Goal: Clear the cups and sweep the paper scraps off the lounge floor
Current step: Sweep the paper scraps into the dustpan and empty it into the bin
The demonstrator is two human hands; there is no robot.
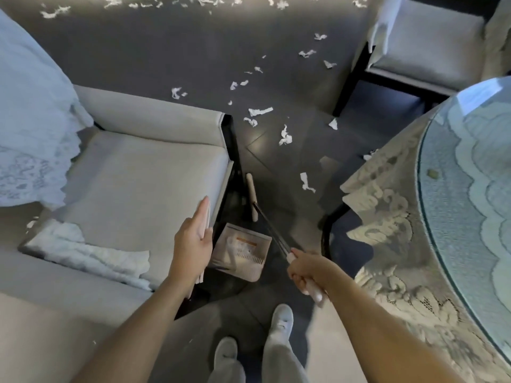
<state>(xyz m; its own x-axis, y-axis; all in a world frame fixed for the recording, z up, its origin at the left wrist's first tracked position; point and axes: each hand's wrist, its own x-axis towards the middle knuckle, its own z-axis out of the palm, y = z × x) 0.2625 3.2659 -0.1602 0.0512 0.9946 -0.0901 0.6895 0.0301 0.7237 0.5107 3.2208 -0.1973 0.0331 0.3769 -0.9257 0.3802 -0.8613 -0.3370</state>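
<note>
A dark tiled floor (193, 51) fills the middle of the view and runs to the far edge, wide open at the far end.

At your left stands a pale armchair (132, 172). A lace cover (30, 106) hangs over its left side. Its dark right edge borders the lane where you stand.

At your right is a round glass-topped table (470, 194). Its lace tablecloth (387, 205) hangs down and its points reach out toward the lane. Between the armchair's edge and this cloth the floor narrows to a strip, then widens beyond the armchair's far corner.

Far right, a second pale chair (425, 42) on dark legs stands well apart from the table.

A pale dustpan (243, 252) sits low, just beside the armchair's near right corner. Your left hand (192, 244) holds its long upright handle, the fingers lying nearly straight along it and the thumb wrapped around.

Your right hand (307, 269) grips the pale end of a broom (269, 225), fingers curled tight. Its dark shaft slants far and left to the broom head (251, 194), close against the armchair's edge.

White paper scraps (260, 111) lie scattered along the lane beyond the broom, with a denser band at the far edge of the floor.

Your two pale shoes (282, 319) stand near, behind the dustpan.
</note>
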